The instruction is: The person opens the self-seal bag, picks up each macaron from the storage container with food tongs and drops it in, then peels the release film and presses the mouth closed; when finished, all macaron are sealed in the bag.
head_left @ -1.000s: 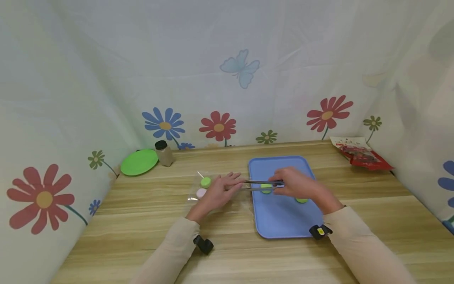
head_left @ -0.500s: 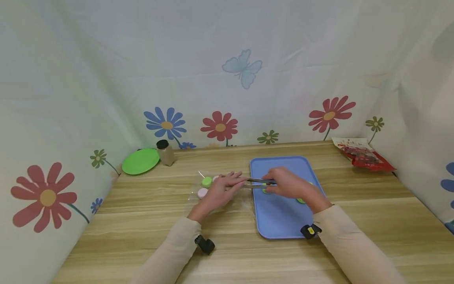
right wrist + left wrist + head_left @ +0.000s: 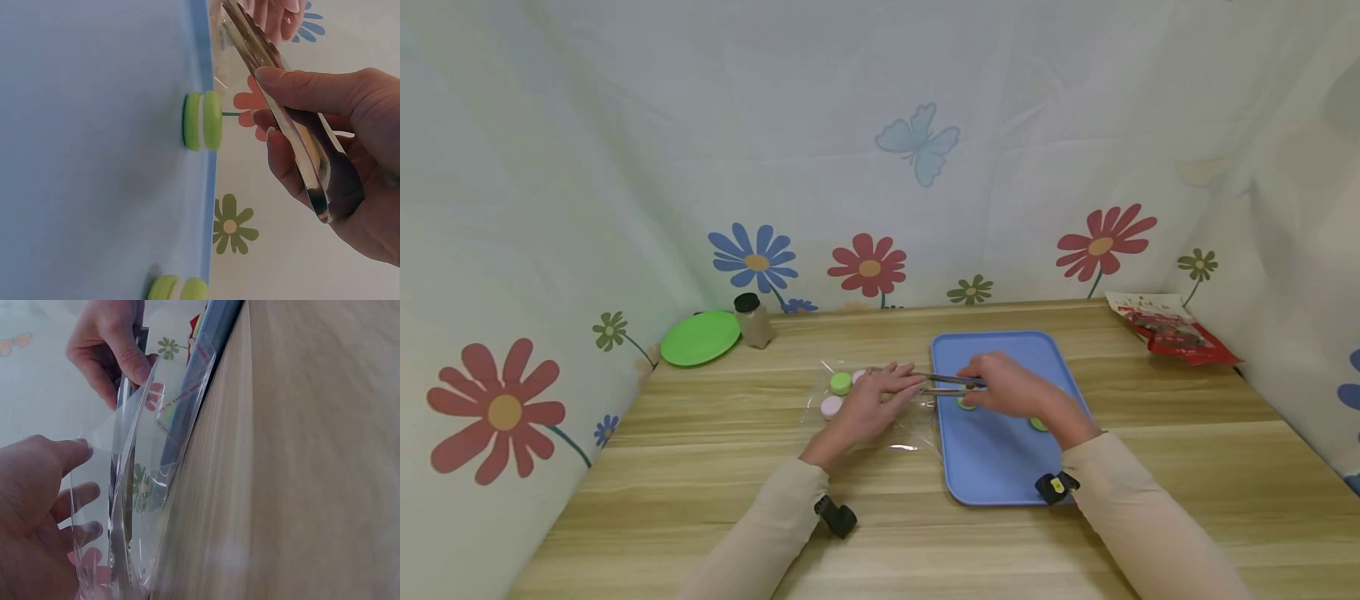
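Observation:
My right hand (image 3: pixel 1011 387) grips metal tongs (image 3: pixel 306 165) by their handle end, above the blue tray (image 3: pixel 992 467). The tong tips point left, between the raised plastic sides of a clear bag (image 3: pixel 94 469) in the left wrist view. My left hand (image 3: pixel 867 407) lies at the bag, its fingers extended and spread against the film, hiding the tong tips in the head view. A green macaron (image 3: pixel 841 382) and a pink macaron (image 3: pixel 831 407) show within the bag's outline, with another pink one partly hidden. Green macarons (image 3: pixel 212 122) stand on the tray below the right hand.
A green plate (image 3: pixel 700 338) and a black-capped jar (image 3: pixel 753 323) stand at the back left of the wooden table (image 3: pixel 880 533). At the back right lies a red and white snack packet (image 3: pixel 1172 329). A patterned curtain (image 3: pixel 820 167) encloses the table.
My right hand has moved left with the tongs, bringing them farther into the bag. My left hand has stayed at the bag. The head view has shifted slightly.

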Demonstrator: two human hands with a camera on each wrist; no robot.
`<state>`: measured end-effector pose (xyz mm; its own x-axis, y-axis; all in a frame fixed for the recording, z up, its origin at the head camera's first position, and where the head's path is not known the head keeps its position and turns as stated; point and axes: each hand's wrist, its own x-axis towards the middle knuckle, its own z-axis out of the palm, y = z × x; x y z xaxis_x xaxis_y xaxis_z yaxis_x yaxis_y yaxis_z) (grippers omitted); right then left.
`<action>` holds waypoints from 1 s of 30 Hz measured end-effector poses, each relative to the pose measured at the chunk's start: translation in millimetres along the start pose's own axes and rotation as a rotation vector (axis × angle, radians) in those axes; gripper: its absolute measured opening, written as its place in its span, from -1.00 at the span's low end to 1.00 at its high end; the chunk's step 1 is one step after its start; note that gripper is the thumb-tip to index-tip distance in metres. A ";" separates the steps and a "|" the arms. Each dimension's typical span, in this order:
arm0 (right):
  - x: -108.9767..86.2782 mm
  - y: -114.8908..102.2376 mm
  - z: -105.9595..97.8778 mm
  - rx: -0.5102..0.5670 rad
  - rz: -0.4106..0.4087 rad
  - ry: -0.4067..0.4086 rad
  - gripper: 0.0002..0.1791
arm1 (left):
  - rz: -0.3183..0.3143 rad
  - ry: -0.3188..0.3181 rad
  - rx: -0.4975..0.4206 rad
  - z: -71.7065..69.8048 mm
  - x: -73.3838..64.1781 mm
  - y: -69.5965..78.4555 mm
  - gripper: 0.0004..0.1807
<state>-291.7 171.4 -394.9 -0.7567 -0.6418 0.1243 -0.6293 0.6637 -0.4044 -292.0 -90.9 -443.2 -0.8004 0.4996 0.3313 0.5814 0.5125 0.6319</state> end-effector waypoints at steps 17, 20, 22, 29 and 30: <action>-0.2 3.3 0.2 0.032 0.016 -0.021 -0.72 | -0.007 0.003 0.000 -0.5 -0.2 1.9 -0.64; -2.5 3.1 -2.9 0.046 0.048 -0.013 -0.69 | -0.014 0.002 0.003 -0.6 -0.4 2.6 -0.65; -3.5 3.0 -4.6 0.048 0.072 -0.015 -0.67 | -0.018 -0.002 0.009 -1.0 -0.6 3.7 -0.65; -2.5 2.9 -4.2 0.022 0.092 -0.025 -0.63 | -0.022 0.001 -0.006 -1.5 -0.9 4.3 -0.66; -2.2 3.0 -4.0 0.020 0.089 -0.024 -0.63 | -0.024 0.002 -0.006 -1.5 -0.9 4.2 -0.66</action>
<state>-292.7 176.4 -392.8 -0.8051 -0.5896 0.0650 -0.5555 0.7110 -0.4312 -289.0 -90.2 -439.8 -0.8145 0.4860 0.3169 0.5610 0.5200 0.6442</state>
